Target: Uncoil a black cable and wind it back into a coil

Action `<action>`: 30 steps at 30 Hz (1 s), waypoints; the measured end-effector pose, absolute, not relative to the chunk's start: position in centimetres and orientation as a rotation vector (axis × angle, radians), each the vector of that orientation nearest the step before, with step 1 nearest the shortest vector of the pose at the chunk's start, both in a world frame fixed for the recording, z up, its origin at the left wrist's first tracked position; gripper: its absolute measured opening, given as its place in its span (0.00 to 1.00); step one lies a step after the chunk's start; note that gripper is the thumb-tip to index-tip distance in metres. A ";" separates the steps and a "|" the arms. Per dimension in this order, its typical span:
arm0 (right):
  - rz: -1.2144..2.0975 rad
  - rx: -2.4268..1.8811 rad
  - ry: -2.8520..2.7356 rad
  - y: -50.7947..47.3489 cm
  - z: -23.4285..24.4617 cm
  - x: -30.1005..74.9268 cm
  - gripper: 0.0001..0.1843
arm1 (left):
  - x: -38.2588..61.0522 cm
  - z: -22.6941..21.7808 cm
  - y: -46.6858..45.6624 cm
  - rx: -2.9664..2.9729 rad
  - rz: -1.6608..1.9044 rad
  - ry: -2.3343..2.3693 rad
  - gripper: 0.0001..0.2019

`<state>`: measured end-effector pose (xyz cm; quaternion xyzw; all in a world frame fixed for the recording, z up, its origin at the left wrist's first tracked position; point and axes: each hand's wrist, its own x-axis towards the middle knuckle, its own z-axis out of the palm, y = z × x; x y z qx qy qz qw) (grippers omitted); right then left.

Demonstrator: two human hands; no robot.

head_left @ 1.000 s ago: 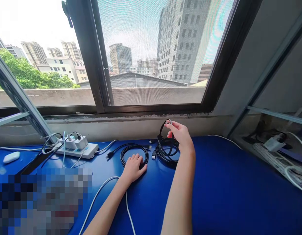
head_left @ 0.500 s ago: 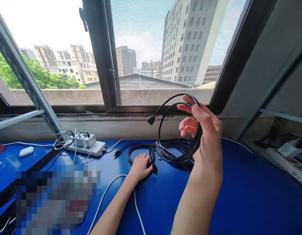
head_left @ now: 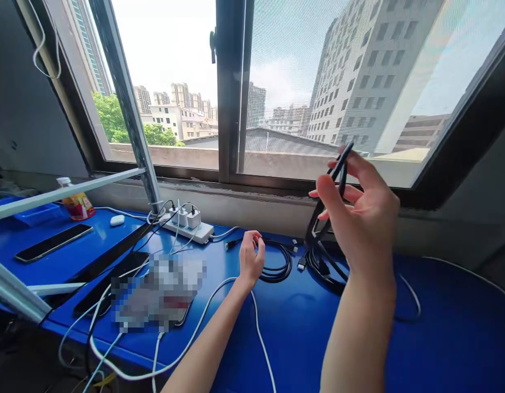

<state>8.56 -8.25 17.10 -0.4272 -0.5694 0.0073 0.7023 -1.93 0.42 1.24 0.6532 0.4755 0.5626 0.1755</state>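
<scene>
My right hand (head_left: 361,213) is raised in front of the window, fingers closed round a coiled black cable (head_left: 326,218) that hangs edge-on from it. Below it more black cable coils (head_left: 324,267) lie on the blue table (head_left: 440,322). My left hand (head_left: 250,257) hovers just above the table, fingers curled, at the near edge of another coiled black cable (head_left: 279,262); whether it touches or grips the coil I cannot make out.
A white power strip (head_left: 190,229) with chargers sits by the window sill. White cables (head_left: 219,295) trail across the table. A phone (head_left: 51,243), a white mouse-like object (head_left: 117,220) and a bottle (head_left: 77,203) lie at the left. A blurred patch (head_left: 160,292) covers something.
The view has swung left. My right hand turned the lifted coil edge-on and held it high. My left hand rose off the flat coil and curled its fingers.
</scene>
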 end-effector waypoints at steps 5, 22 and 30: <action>-0.120 -1.009 -1.374 -7.0 16.6 7.7 0.33 | -1.7 4.7 -1.7 1.787 1.926 1.145 0.12; 0.184 -0.876 -1.293 -4.7 16.5 9.6 0.26 | -1.6 15.7 -2.4 1.785 1.115 0.369 0.24; 0.351 -1.255 -1.733 -5.8 16.4 9.9 0.27 | -3.7 15.6 0.7 1.385 1.670 0.464 0.22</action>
